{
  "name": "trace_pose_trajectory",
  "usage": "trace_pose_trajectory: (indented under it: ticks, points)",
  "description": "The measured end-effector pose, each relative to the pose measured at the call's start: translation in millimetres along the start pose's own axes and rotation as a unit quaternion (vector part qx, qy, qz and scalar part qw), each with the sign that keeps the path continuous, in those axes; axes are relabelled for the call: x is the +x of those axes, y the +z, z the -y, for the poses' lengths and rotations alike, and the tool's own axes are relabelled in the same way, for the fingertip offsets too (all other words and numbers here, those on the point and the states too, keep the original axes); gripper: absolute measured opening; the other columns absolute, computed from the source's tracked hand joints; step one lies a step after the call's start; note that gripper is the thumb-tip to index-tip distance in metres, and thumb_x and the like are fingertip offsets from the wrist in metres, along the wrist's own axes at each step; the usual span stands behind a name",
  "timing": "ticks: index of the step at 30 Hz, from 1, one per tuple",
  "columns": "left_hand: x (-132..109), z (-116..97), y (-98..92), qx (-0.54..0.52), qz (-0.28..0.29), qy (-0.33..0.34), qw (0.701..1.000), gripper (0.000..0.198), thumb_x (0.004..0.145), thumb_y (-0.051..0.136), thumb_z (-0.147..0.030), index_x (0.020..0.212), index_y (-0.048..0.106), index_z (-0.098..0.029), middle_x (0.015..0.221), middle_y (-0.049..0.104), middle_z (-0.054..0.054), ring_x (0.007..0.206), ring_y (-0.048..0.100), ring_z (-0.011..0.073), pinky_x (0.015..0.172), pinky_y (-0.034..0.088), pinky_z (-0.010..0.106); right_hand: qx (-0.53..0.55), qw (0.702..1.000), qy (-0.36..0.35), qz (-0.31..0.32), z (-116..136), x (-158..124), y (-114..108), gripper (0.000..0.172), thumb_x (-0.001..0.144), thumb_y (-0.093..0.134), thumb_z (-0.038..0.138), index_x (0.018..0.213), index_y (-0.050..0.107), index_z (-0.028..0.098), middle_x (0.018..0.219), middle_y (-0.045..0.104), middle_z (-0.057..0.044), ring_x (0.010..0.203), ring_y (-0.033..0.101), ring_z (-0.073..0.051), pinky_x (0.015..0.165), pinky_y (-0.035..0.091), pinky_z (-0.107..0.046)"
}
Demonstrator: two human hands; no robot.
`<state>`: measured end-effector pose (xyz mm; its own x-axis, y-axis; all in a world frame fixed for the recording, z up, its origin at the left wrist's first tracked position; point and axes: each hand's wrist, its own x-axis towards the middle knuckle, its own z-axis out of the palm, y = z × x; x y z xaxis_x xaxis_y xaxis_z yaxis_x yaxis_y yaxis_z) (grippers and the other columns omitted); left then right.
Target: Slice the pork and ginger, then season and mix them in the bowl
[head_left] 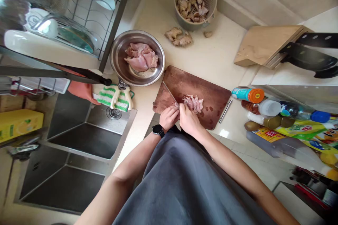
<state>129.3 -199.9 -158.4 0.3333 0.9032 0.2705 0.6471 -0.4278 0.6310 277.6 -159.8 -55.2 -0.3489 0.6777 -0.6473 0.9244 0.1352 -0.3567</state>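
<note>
Cream bench runs under a tiled wall, with a double steel sink let into it on the left. Near the person's body lies a brown board, set aslant, with a metal handle at its right end. On it, a little right of centre, sits a small heap of pale pink chopped meat, with wet spots on the wood beside it.

The right hand is clenched round the handle of a knife, whose thin blade points away and to the left across the board. The left hand, with a dark watch at the wrist, is close beside it at the near edge, fingers bent and tips next to the blade; what lies under them is mostly hidden, so I cannot tell whether it grips anything.

Beyond the board's left corner stands a steel bowl holding larger pieces of raw meat. Farther back are knobs of ginger, a small loose bit near them, and a basket with garlic inside. Right of these is a wooden block with black-handled knives, and nearer, a cluster of bottles. On the left, scissors with white handles rest on a green-striped cloth by the sink, below a rack of dishes.
</note>
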Motion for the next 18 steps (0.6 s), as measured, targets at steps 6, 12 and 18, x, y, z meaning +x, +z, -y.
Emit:
trace_pose_trajectory:
  ticks: [6,12,18]
  points:
    - [-0.9,-3.3,-6.3,0.024,-0.030,-0.016,0.999,0.015,0.089,0.064,-0.019,0.104,0.067,-0.021,0.100,0.069,0.009,0.097,0.066,0.0193,0.084,0.056,0.034,0.125,0.976,0.026,-0.174,-34.1,-5.2,-1.9,0.036,0.098,0.033,0.020,0.132,0.039,0.010,0.119,0.062,-0.022,0.105,0.063,-0.029,0.084,0.052,-0.042]
    - [-7.0,-6.5,-9.8,0.050,-0.022,-0.005,0.998,0.015,0.088,0.065,-0.019,0.102,0.067,-0.022,0.097,0.070,0.007,0.095,0.066,0.0195,0.081,0.053,0.034,0.037,0.993,0.014,-0.109,-22.2,-46.1,14.1,0.042,0.098,0.029,0.017,0.138,0.040,0.011,0.122,0.062,-0.021,0.092,0.069,-0.027,0.075,0.055,-0.036]
    - [-0.9,-6.3,-9.7,0.034,-0.016,0.035,0.999,0.004,0.089,0.064,-0.018,0.092,0.066,-0.017,0.092,0.070,0.009,0.094,0.064,0.0206,0.077,0.055,0.033,-0.077,0.997,-0.003,0.011,-10.5,-63.9,28.5,0.055,0.094,0.030,0.010,0.149,0.031,0.013,0.132,0.055,-0.020,0.085,0.071,-0.022,0.072,0.056,-0.030]
